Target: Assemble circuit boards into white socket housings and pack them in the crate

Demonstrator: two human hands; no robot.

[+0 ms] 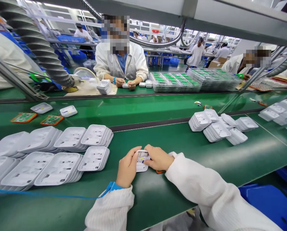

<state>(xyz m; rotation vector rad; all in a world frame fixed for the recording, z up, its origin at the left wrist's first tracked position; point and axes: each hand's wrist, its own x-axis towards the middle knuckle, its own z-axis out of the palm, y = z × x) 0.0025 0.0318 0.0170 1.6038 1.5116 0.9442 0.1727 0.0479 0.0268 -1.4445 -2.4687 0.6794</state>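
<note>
I see both hands on one white housing (141,160) at the near edge of the green bench (157,199). Left hand (127,166) grips its left side, fingers curled over the top. Right hand (159,158) clamps the right side, thumb on the face. Orange board (160,171) peeks out under the right hand. Housing stacks (61,154) sit to the left, more stacks (220,126) far right. Blue strap (111,186) on left wrist.
</note>
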